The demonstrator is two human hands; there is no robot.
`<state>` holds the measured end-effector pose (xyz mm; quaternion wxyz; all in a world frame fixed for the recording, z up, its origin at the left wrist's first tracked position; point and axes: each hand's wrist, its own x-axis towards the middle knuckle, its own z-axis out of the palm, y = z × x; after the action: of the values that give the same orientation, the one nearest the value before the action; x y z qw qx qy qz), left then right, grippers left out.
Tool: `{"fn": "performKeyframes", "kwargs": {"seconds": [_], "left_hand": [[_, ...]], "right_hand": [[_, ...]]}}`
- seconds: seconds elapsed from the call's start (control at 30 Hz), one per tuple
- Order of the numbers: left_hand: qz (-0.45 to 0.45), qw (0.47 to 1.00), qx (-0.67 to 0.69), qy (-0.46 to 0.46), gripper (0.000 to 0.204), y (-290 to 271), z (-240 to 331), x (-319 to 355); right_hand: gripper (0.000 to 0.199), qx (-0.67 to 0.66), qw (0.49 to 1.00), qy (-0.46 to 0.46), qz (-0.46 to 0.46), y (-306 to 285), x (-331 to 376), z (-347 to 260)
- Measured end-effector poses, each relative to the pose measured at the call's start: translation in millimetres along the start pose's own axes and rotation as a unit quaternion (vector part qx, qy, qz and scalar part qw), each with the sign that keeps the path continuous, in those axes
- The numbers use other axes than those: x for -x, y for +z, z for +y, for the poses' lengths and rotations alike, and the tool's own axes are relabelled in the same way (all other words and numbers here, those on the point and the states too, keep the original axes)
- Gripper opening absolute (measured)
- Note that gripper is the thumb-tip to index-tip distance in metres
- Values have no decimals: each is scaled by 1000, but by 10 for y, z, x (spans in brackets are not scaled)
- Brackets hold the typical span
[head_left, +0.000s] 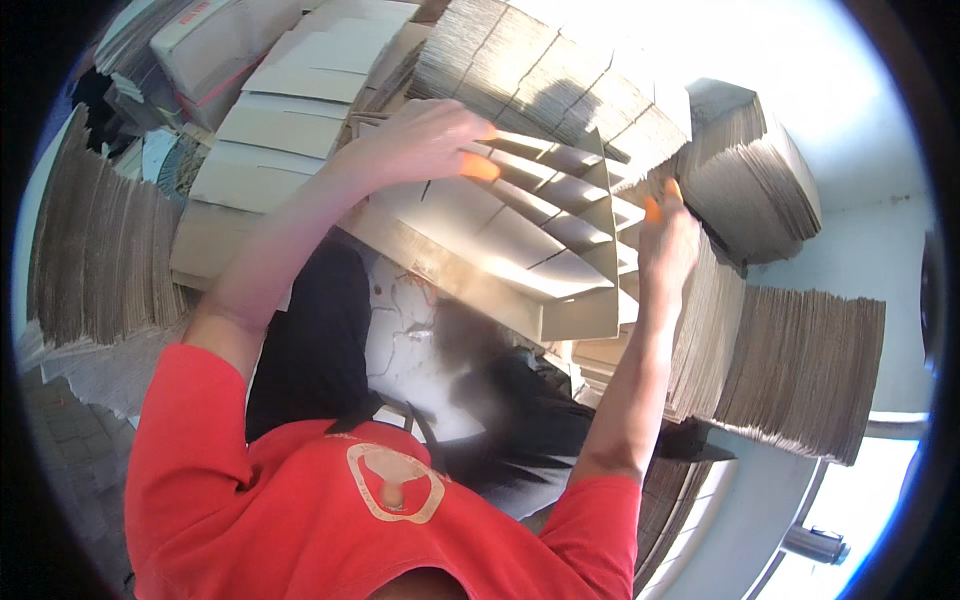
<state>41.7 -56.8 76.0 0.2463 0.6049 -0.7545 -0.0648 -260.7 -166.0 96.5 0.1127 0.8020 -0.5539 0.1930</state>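
Note:
My left hand [430,140], with orange covers on its fingertips, is closed on the upper edges of several upright cardboard divider strips [485,225]. The strips stand side by side with narrow slots cut in them. Across their right ends runs a cardboard cross strip [606,250], fitted over them at a right angle. My right hand [668,245] is just right of the strips' ends, fingers bent and pointing away from me, also with orange fingertip covers. What lies between its fingers is hidden. A cardboard-coloured board or ledge [430,260] lies under the strips.
Long stacks of cardboard strips stand at the far side [540,75], far right [750,170] and right [800,365]. Overlapping cardboard sheets [290,125] spread at the left, beside another tall stack [100,240]. A white box [215,50] sits at the far left.

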Motion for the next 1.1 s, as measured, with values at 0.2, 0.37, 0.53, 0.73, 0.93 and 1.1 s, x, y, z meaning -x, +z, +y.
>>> {"fn": "performKeyframes", "kwargs": {"seconds": [0.2,0.37,0.53,0.73,0.93,1.1], "left_hand": [[-43,998,43,-2,40,142,25,181],[194,975,101,35,45,239,-83,267],[198,955,-197,-104,48,16,-1243,293],[40,938,-128,-318,70,-226,-1529,-43],[-133,906,-234,-327,82,19,-1717,-198],[-57,887,-316,-332,73,445,-2050,-5]], "right_hand": [[43,87,990,-83,-73,-247,1145,212],[16,104,986,-36,-123,-105,1520,419],[14,10,993,-15,-117,-23,1504,361],[8,-17,997,30,-70,148,1621,368],[30,-56,989,109,-80,62,1605,436],[35,-78,992,71,-74,159,1626,408]]}}
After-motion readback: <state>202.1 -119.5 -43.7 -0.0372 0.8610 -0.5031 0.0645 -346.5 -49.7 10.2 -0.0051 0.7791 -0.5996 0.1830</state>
